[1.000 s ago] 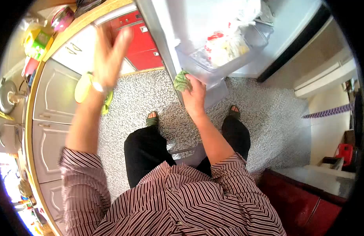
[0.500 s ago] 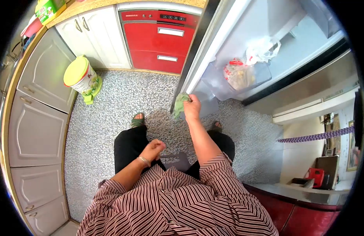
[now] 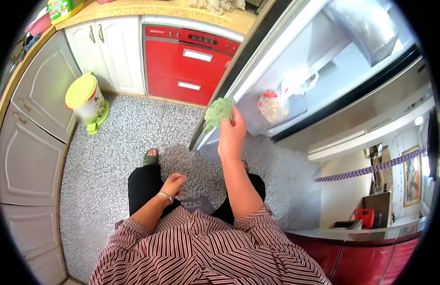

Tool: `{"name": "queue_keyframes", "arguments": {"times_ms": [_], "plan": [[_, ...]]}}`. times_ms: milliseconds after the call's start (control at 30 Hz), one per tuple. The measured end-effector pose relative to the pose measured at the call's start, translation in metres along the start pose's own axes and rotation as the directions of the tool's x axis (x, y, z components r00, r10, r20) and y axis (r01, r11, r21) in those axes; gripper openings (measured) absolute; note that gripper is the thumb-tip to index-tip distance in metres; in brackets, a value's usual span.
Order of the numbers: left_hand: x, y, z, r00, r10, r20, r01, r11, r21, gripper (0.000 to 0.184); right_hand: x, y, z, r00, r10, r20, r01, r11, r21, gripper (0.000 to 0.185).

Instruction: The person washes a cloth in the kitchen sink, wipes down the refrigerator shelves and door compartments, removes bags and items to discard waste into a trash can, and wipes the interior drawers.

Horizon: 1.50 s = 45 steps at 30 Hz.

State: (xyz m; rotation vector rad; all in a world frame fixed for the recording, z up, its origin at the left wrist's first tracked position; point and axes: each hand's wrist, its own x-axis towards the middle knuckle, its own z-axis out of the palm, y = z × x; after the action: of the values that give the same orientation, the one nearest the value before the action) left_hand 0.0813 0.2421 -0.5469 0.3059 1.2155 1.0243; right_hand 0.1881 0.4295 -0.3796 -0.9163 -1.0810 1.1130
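Observation:
My right hand (image 3: 233, 130) is closed round a crumpled light green cloth (image 3: 220, 113), which bunches out beyond the fingers. The cloth is up against the edge of an open refrigerator door (image 3: 248, 71); whether it touches the door I cannot tell. Over my left thigh, my left hand (image 3: 174, 184) hangs with its fingers curled in and nothing visible in them; a bracelet circles that wrist. Just right of the cloth, inside the refrigerator, a clear drawer (image 3: 296, 111) holds a plastic bag with red print (image 3: 273, 105) and a white plastic bag (image 3: 299, 81).
A bin with a yellow-green lid (image 3: 81, 91) stands on the grey speckled floor (image 3: 113, 156) at the left. White cabinets (image 3: 37, 159) line that side. Behind the door is a red built-in appliance (image 3: 182, 71). A purple braided cord (image 3: 367, 169) hangs at the right.
My right hand has raised the green cloth along the door edge. My view has shifted, showing more countertop. My left hand stays curled over my lap.

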Motion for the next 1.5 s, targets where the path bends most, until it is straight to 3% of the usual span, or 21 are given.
{"name": "queue_keyframes", "arguments": {"times_ms": [33, 100, 233, 300, 333, 367, 433, 500, 600, 667, 700, 767, 833, 900, 1000, 1033, 1133, 1167, 1233, 1367, 1500], "plan": [[-0.001, -0.003, -0.003, 1.0, -0.009, 0.029, 0.009, 1.0, -0.003, 0.015, 0.002, -0.007, 0.001, 1.0, -0.019, 0.013, 0.019, 1.0, -0.002, 0.028], [0.018, -0.027, -0.019, 0.959, 0.208, 0.192, -0.244, 0.951, 0.192, 0.016, 0.007, -0.026, 0.002, 0.998, 0.038, 0.057, -0.04, 0.998, 0.041, 0.031], [0.031, -0.041, -0.023, 0.95, 0.271, 0.155, -0.302, 0.924, 0.234, 0.018, 0.022, -0.051, 0.003, 0.999, -0.001, 0.039, 0.004, 0.997, -0.072, 0.028], [0.047, -0.052, -0.028, 0.938, 0.286, 0.195, -0.321, 0.929, 0.185, 0.019, 0.034, -0.08, 0.01, 0.988, -0.15, 0.047, 0.148, 0.988, 0.046, 0.03], [0.057, -0.058, -0.031, 0.93, 0.285, 0.23, -0.322, 0.936, 0.144, 0.02, 0.041, -0.105, 0.012, 0.981, -0.194, 0.027, 0.195, 0.975, -0.106, 0.029], [0.066, -0.063, -0.037, 0.919, 0.283, 0.274, -0.316, 0.945, 0.082, 0.021, 0.047, -0.128, 0.018, 0.974, -0.224, 0.032, 0.227, 0.969, -0.1, 0.029], [0.085, -0.077, -0.053, 0.886, 0.277, 0.372, -0.271, 0.96, -0.068, 0.024, 0.056, -0.171, 0.03, 0.949, -0.304, 0.083, 0.299, 0.952, 0.065, 0.029], [0.1, -0.091, -0.066, 0.844, 0.269, 0.464, -0.188, 0.959, -0.214, 0.027, 0.067, -0.206, 0.04, 0.915, -0.391, 0.101, 0.385, 0.92, 0.074, 0.028], [0.108, -0.09, -0.068, 0.772, 0.333, 0.542, -0.223, 0.939, -0.26, 0.03, 0.083, -0.253, 0.053, 0.829, -0.549, 0.109, 0.56, 0.819, -0.129, 0.028], [0.106, -0.081, -0.064, 0.693, 0.413, 0.591, -0.308, 0.911, -0.275, 0.03, 0.084, -0.282, 0.06, 0.458, -0.863, 0.213, 0.799, 0.295, -0.524, 0.034], [0.102, -0.078, -0.063, 0.639, 0.457, 0.618, -0.357, 0.888, -0.288, 0.03, 0.085, -0.292, 0.064, 0.452, -0.867, 0.209, 0.8, 0.29, -0.525, 0.034], [0.095, -0.072, -0.058, 0.523, 0.535, 0.663, -0.447, 0.835, -0.32, 0.03, 0.089, -0.305, 0.068, 0.337, -0.897, 0.286, 0.811, 0.122, -0.573, 0.045], [0.095, -0.07, -0.055, 0.461, 0.565, 0.684, -0.49, 0.805, -0.334, 0.03, 0.094, -0.287, 0.059, 0.333, -0.881, 0.336, 0.797, 0.072, -0.6, 0.049], [0.099, -0.071, -0.051, 0.602, 0.487, 0.632, -0.327, 0.873, -0.362, 0.032, 0.093, -0.256, 0.053, 0.293, -0.892, 0.343, 0.773, 0.009, -0.635, 0.049], [0.101, -0.08, -0.047, 0.778, 0.309, 0.547, -0.063, 0.905, -0.421, 0.036, 0.076, -0.22, 0.045, 0.411, -0.849, 0.331, 0.767, 0.126, -0.629, 0.047], [0.095, -0.078, -0.045, 0.781, 0.308, 0.544, -0.066, 0.906, -0.418, 0.036, 0.069, -0.21, 0.042, 0.463, -0.821, 0.335, 0.751, 0.162, -0.64, 0.047], [0.08, -0.07, -0.042, 0.766, 0.445, 0.464, -0.401, 0.895, -0.198, 0.036, 0.059, -0.176, 0.028, 0.528, -0.757, 0.384, 0.743, 0.192, -0.642, 0.04], [0.08, -0.068, -0.042, 0.778, 0.434, 0.454, -0.398, 0.9, -0.177, 0.036, 0.054, -0.167, 0.023, 0.527, -0.758, 0.385, 0.743, 0.191, -0.641, 0.04], [0.084, -0.071, -0.045, 0.817, 0.376, 0.438, -0.343, 0.926, -0.157, 0.036, 0.043, -0.152, 0.016, 0.67, -0.614, 0.417, 0.68, 0.282, -0.677, 0.033], [0.098, -0.075, -0.053, 0.874, 0.269, 0.406, -0.237, 0.963, -0.129, 0.037, 0.049, -0.158, 0.002, 0.676, -0.561, 0.478, 0.696, 0.272, -0.664, 0.03], [0.106, -0.085, -0.059, 0.896, 0.225, 0.383, -0.185, 0.973, -0.138, 0.037, 0.066, -0.23, 0.022, 0.481, -0.818, 0.315, 0.769, 0.222, -0.599, 0.03]]}}
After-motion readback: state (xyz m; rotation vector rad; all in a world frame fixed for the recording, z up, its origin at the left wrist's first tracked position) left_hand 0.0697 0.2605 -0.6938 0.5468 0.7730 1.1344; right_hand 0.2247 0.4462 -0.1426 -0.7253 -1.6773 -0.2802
